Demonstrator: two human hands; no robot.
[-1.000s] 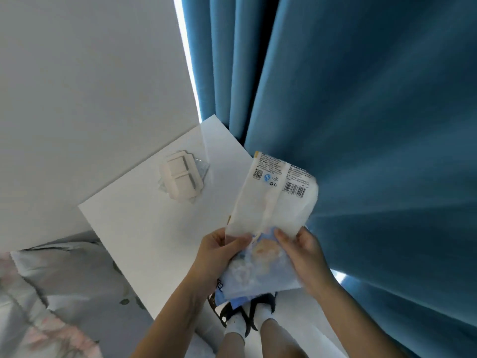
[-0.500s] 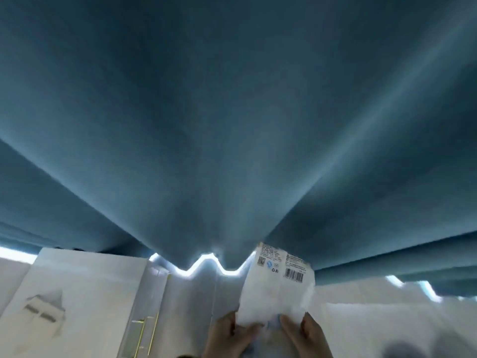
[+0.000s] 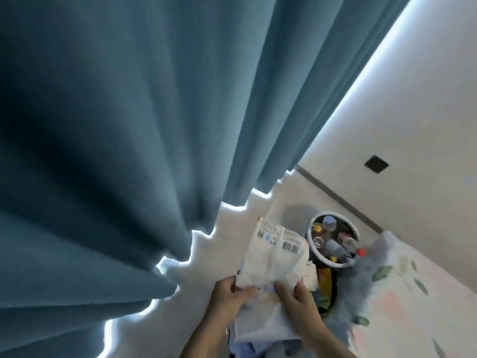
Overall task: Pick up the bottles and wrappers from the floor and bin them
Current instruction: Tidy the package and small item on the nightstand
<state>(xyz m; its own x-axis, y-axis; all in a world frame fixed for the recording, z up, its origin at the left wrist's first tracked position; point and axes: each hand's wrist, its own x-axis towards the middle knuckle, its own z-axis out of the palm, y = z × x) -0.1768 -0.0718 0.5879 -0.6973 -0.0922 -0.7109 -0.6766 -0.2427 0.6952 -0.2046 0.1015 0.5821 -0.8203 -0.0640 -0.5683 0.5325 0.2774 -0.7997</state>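
A large white plastic wrapper with a barcode and printed labels is held upright in front of me. My left hand grips its lower left part and my right hand grips its lower right part. Just beyond the wrapper, on the floor, stands a round bin with a white rim; several bottles lie inside it. More wrappers, yellow and dark, lie between the bin and my right hand.
A heavy blue curtain fills the left and upper view and hangs down to the pale floor. A bed cover with a leaf print lies to the right of the bin. A white wall with a dark square plate is behind.
The view has swung right, from the white bedside table past the curtain to the bin. Both hands have kept their hold on the white wrapper.
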